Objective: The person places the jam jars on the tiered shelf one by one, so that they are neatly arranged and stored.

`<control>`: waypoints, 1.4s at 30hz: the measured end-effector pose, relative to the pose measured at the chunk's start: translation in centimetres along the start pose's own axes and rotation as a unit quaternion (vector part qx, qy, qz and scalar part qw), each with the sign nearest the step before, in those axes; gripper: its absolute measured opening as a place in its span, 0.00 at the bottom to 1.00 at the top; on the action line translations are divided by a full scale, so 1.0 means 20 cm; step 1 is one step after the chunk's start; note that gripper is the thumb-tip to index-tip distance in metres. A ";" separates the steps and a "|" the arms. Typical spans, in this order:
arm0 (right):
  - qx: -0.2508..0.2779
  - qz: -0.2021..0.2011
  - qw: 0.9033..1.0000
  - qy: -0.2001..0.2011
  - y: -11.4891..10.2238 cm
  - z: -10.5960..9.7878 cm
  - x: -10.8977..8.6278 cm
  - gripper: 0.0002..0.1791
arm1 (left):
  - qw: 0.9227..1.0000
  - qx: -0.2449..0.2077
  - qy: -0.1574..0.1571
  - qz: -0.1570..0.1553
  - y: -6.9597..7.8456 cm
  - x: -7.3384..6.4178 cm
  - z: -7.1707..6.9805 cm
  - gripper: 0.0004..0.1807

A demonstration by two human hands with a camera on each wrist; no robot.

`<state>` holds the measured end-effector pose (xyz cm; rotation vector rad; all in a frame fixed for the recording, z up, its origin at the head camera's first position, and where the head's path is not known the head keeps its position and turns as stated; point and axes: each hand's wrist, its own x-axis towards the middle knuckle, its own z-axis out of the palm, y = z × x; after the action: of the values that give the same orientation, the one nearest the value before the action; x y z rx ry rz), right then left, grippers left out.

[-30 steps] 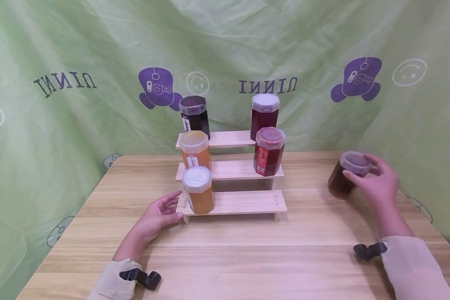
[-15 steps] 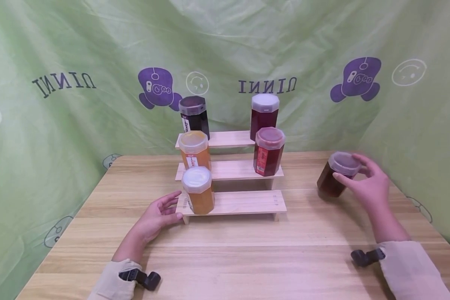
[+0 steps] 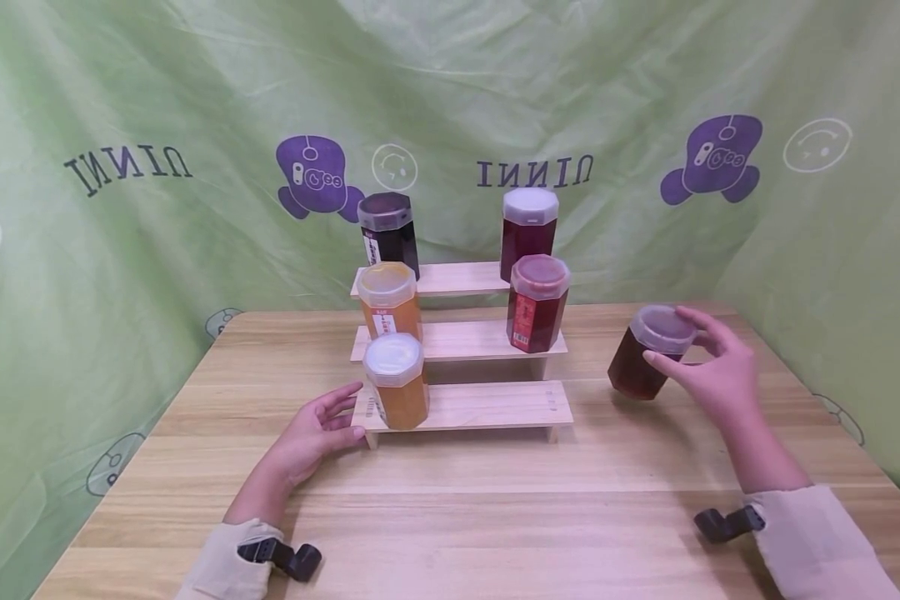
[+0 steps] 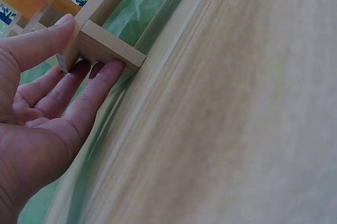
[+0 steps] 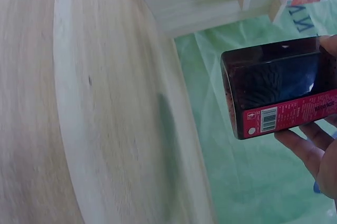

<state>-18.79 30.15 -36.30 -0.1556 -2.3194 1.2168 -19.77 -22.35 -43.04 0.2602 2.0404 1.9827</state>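
Observation:
A three-tier wooden display stand (image 3: 487,406) stands mid-table. My left hand (image 3: 317,433) holds the left end of its lowest step; in the left wrist view, the thumb lies on the board's end and the fingers touch the support leg (image 4: 108,45). To the right of the stand, my right hand (image 3: 716,367) grips a dark red jar (image 3: 637,367) near its translucent lid, thumb in front. That jar is tilted and off the table. Its red label with a barcode (image 5: 268,119) shows in the right wrist view.
On the bottom step is a yellow-orange jar (image 3: 401,400), at its left end. The middle step bears an orange jar (image 3: 390,312) and a red jar (image 3: 537,312). Up top are a dark purple jar (image 3: 390,237) and a deep red jar (image 3: 527,242). A green curtain (image 3: 450,100) hangs behind.
My right hand has carried the dark red jar leftward, closer to the stand. The left hand and the jars on the steps have stayed put.

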 end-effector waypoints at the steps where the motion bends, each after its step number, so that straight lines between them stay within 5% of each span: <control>1: 0.004 -0.005 1.000 -0.001 -0.01 0.00 0.00 0.42 | 1.000 0.001 0.000 0.000 0.00 0.00 0.00 0.44; 15: 0.061 -0.071 0.995 -0.025 -0.08 0.06 -0.05 0.42 | 1.000 -0.001 0.000 0.002 -0.01 0.01 0.00 0.43; 42: 0.113 -0.127 0.982 -0.083 -0.21 0.16 -0.12 0.40 | 1.000 0.000 -0.001 0.004 -0.01 0.01 0.00 0.44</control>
<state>-17.69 24.48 -35.45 0.3234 -2.2313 1.3893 -19.88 -22.32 -43.19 0.2692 2.0410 1.9870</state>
